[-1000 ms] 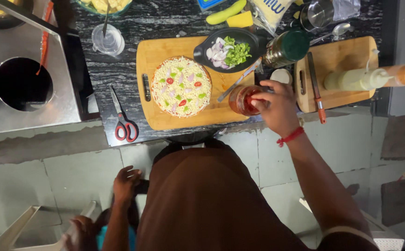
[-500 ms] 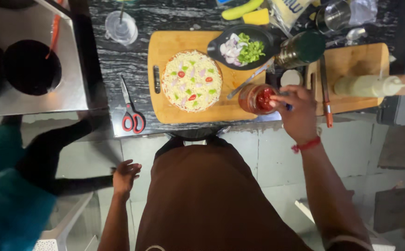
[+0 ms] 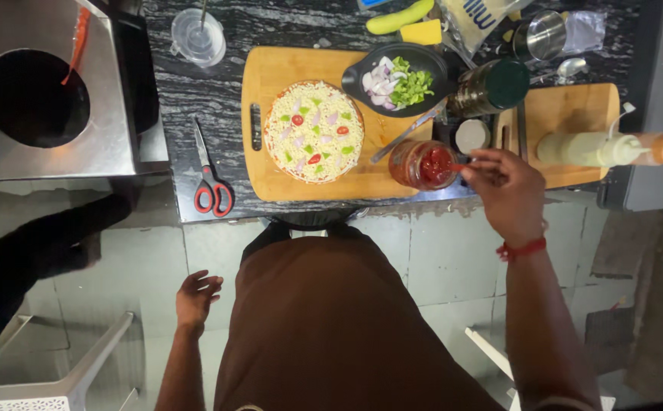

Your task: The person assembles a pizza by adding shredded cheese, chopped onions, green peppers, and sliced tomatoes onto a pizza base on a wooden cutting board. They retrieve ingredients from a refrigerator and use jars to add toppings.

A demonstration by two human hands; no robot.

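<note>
Head view, looking straight down: the right hand (image 3: 508, 192) is closed around a thin utensil whose red-coated tip dips into the open glass jar of red sauce (image 3: 423, 164), which stands at the counter's front edge, touching the right end of the large pale wooden cutting board (image 3: 270, 84). The utensil itself is too small to name. At 9 o'clock from the jar, on the same board, lies the round uncooked pizza (image 3: 314, 131), white with grated cheese and dotted with red and green pieces. At 12 o'clock from the jar sits the black bowl of chopped onion and green vegetables (image 3: 398, 78), and a metal spoon (image 3: 406, 133) slants between bowl and jar. A small white round lid (image 3: 472, 135) lies just beside the jar at 1 o'clock. At 3 o'clock from the hand, a pale squeeze bottle with an orange cap (image 3: 609, 148) lies on its side across a second wooden board (image 3: 575, 103). Red-handled scissors (image 3: 209, 171) rest on the dark stone counter (image 3: 194, 99) at 9 o'clock from the pizza. The left hand (image 3: 196, 295) hangs low beside the brown apron (image 3: 331, 320), fingers loosely spread, holding nothing.
</note>
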